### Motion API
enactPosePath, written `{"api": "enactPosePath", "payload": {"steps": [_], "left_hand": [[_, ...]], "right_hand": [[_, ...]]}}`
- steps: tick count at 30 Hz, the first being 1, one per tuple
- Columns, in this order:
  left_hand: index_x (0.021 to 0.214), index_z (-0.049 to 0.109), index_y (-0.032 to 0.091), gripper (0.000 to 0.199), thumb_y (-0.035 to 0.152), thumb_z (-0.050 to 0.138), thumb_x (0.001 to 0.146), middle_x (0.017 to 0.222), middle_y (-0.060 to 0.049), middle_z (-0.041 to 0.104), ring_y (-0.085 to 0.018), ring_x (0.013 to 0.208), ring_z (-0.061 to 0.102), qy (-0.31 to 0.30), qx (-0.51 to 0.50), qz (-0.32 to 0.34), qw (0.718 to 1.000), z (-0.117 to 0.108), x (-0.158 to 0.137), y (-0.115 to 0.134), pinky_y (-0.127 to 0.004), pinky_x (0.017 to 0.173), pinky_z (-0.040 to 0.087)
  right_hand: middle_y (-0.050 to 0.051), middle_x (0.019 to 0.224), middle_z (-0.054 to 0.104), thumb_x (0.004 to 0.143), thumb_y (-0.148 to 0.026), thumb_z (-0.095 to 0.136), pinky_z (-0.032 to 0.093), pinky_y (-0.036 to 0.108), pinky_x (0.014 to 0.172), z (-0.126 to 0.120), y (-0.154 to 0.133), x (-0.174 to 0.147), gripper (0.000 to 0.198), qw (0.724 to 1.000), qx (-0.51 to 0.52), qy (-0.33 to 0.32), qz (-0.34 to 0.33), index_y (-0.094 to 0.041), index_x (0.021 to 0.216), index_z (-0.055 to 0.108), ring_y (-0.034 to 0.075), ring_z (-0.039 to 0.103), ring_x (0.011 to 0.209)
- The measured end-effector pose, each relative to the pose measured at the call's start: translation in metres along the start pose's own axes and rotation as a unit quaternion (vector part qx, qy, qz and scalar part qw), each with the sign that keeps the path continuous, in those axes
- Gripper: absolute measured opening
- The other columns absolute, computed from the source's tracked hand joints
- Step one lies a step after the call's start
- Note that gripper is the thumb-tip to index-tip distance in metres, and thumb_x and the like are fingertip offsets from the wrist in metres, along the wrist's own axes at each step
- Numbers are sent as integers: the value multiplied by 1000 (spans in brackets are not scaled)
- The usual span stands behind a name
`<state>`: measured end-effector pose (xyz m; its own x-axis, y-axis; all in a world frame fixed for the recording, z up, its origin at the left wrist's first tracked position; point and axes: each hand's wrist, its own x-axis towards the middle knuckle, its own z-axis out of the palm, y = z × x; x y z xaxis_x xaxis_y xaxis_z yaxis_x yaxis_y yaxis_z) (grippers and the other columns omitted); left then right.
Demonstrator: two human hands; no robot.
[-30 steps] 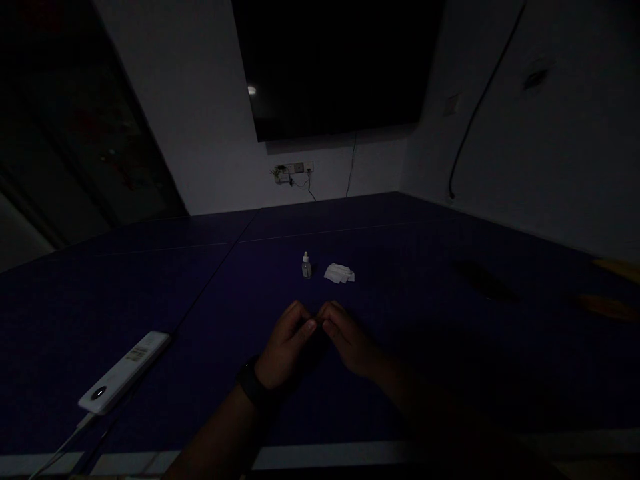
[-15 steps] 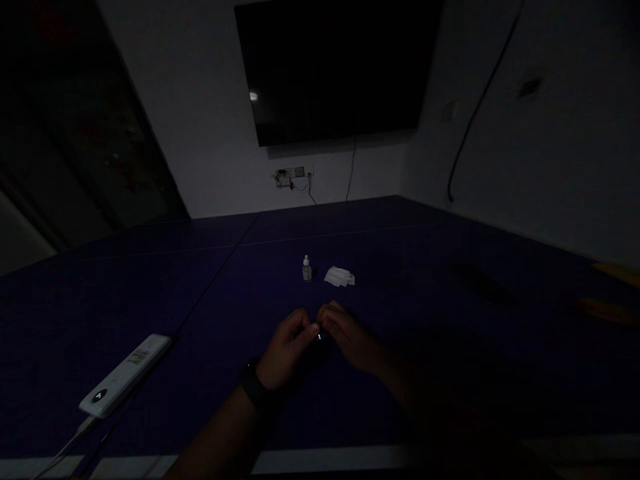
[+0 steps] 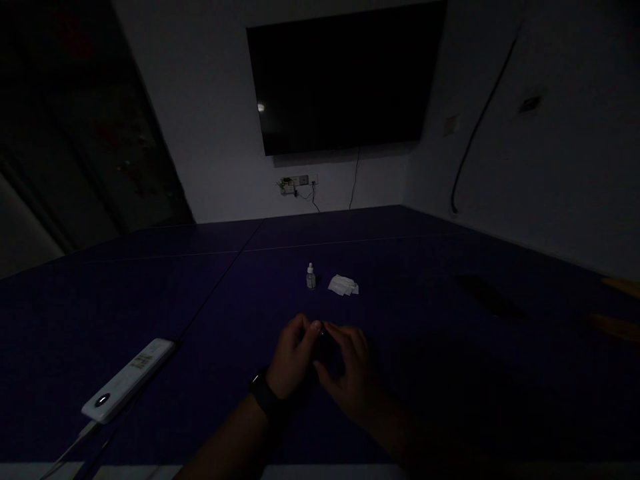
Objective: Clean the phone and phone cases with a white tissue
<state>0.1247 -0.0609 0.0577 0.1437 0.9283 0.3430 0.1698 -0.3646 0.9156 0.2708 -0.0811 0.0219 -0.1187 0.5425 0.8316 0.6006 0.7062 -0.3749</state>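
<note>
Right hand [image 3: 353,377] spread wider, thumb [image 3: 325,377] lowered; left hand [image 3: 290,360] curled alongside.

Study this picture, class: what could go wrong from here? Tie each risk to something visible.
The small dark object between the left hand and right hand might slip; in this gloom its outline is hard to see.

A forward bump could tip the upright bottle, perhaps toward the white sheets beside it.

Bottle [image 3: 311,280] stands beyond left hand [image 3: 291,360], left of tissues [image 3: 343,285].
</note>
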Motion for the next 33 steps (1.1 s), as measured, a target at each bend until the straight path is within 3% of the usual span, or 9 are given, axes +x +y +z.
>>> {"api": "enactPosePath", "payload": {"steps": [5,11,18,26,33], "left_hand": [[72,45,20,49,65,51,91,66,5,44,-13,63,41,6,5,1,1000,3,4,-2,-24,59,36],[76,49,21,40,55,47,96,69,3,51,-15,65,48,12,107,20,994,7,3,6,-26,61,36],[78,47,23,36,49,36,101,71,2,53,-17,67,51,10,201,32,979,2,10,13,-28,62,36],[75,46,23,36,45,36,101,71,2,53,-17,66,50,-18,234,55,970,1,14,16,-30,63,35],[75,47,22,34,41,39,102,71,1,52,-17,65,50,-44,247,64,966,10,13,24,-30,62,31]], "right_hand": [[14,116,56,77,-26,72,50,49,85,8,-2,1,60,999,-46,24,12,-24,129,44,32,56,104],[13,108,55,80,-18,63,46,49,80,22,-3,6,41,989,-117,85,19,-22,117,44,30,52,93],[13,113,52,72,-9,61,44,50,84,26,-6,16,52,996,-76,30,33,-23,118,43,31,50,98],[9,104,48,73,-18,65,42,44,80,34,2,18,42,996,-3,75,42,-24,107,41,28,48,94],[4,92,48,72,-22,66,41,41,76,24,12,13,33,994,37,81,59,-26,90,38,24,47,83]]}}
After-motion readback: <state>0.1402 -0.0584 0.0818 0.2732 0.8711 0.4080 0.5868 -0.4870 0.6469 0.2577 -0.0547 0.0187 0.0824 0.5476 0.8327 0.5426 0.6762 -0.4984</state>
